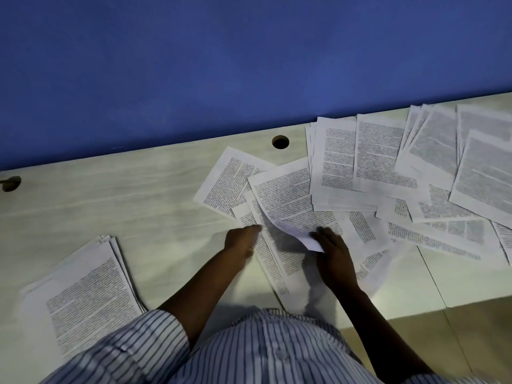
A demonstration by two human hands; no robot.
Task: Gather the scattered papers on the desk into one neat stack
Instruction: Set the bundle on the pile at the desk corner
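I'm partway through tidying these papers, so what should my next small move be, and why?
Probably lift the sheet whose near corner the right hand pinches, curled off the desk, and carry it to the stack at the near left. The left hand rests on the sheets beneath, so they likely stay put.

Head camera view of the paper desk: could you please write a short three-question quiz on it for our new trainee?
1. True or false: the gathered stack lies at the right end of the desk.
2. Which hand lifts the curled sheet by its corner? A) left hand B) right hand C) neither
3. Fill in: most scattered sheets lie to the ____ of both hands.
Key: 1 false, it lies at the left. 2 B. 3 right.
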